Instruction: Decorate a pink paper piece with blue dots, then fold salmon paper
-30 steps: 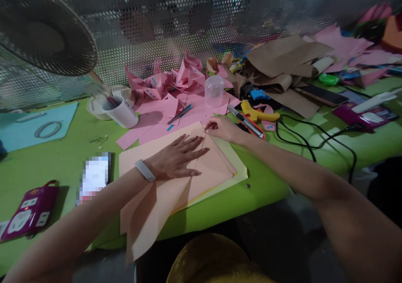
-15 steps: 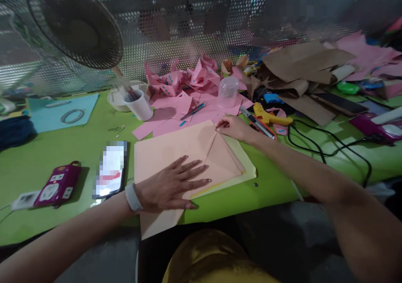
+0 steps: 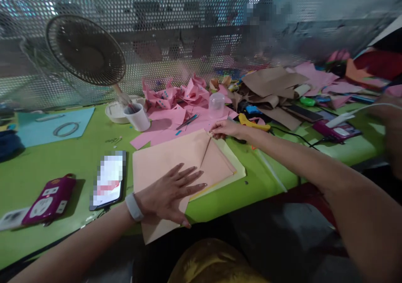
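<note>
A peach sheet of paper (image 3: pixel 157 161) lies over the table's front edge, its lower corner hanging past it. My left hand (image 3: pixel 169 191) rests flat on this sheet with the fingers spread. At the far side, my right hand (image 3: pixel 223 129) has its fingers pinched on the top corner of a folded flap (image 3: pixel 217 161) of the peach paper. A dark line of shadow runs along the flap's left edge, which looks slightly raised. Beneath the fold, a pale yellow sheet (image 3: pixel 239 177) sticks out on the right.
Behind the paper are pink paper pieces (image 3: pixel 160 119), tweezers (image 3: pixel 187 122), a clear plastic cup (image 3: pixel 216 105) and a yellow glue gun (image 3: pixel 253 123). A phone (image 3: pixel 108 180) and purple power strip (image 3: pixel 52 199) lie left. Another person's arm (image 3: pixel 387 124) shows at the right edge.
The view has shifted, and another person's arm now shows at the right. My left hand stays flat; my right hand keeps its pinch at the flap's corner, whose edge stands out more darkly.
</note>
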`<state>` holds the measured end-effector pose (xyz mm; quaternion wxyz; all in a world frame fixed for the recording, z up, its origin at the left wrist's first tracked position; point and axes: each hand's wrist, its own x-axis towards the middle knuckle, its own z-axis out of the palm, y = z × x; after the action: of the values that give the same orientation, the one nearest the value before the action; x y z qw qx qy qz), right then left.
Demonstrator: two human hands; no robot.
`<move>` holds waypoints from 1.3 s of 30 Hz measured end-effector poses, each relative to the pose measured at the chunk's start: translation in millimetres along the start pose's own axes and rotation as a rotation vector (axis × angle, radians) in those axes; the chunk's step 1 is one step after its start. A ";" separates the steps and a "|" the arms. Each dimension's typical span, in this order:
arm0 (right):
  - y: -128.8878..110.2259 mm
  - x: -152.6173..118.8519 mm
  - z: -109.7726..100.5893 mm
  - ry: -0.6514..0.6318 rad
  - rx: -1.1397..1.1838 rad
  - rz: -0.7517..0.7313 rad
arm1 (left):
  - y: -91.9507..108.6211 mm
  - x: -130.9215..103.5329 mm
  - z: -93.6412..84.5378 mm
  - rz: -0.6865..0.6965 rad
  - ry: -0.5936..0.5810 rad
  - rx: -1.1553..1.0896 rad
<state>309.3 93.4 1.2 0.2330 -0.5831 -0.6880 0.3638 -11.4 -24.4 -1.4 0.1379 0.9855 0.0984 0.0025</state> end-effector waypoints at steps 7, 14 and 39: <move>-35.8 -71.0 48.4 -0.056 -0.312 -0.612 | -2.7 -1.2 4.1 0.012 0.003 0.006; -19.8 -89.8 74.4 -0.460 -0.502 -0.746 | -1.5 1.2 0.9 -0.016 -0.055 -0.001; 15.2 -54.2 47.9 -0.266 -0.642 -0.555 | 1.8 -0.2 4.4 -0.013 0.007 -0.013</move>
<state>294.7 30.6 -35.0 0.0384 -0.3673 -0.9206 0.1270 -11.1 -27.3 -5.1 0.1442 0.9839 0.1055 0.0057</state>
